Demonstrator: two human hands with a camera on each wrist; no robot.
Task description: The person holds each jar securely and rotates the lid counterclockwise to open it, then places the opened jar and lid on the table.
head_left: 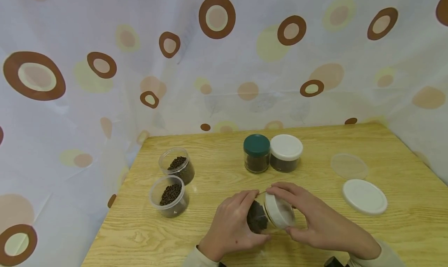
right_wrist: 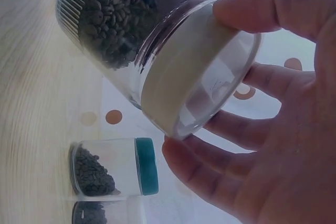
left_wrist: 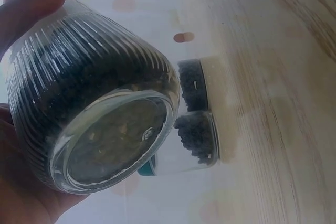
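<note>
A glass jar (head_left: 257, 217) with ribbed sides, partly filled with dark bean-like pieces, lies tilted between both hands above the table. My left hand (head_left: 231, 225) grips its body from the left, with the ribbed base (left_wrist: 118, 140) facing the left wrist camera. On the jar's mouth sits a white lid (right_wrist: 184, 72) with a clear-looking top. The fingers and thumb of my right hand (head_left: 316, 218) are curled round the rim of that lid. Part of the jar is hidden behind my left hand in the head view.
Two open clear tubs, the nearer tub (head_left: 171, 210) and the farther tub (head_left: 187, 171), hold dark pieces at the left. Behind stand a green-lidded jar (head_left: 257, 152) and a white-lidded jar (head_left: 286, 150). On the right lie a loose white lid (head_left: 365, 197) and a translucent disc (head_left: 349, 166).
</note>
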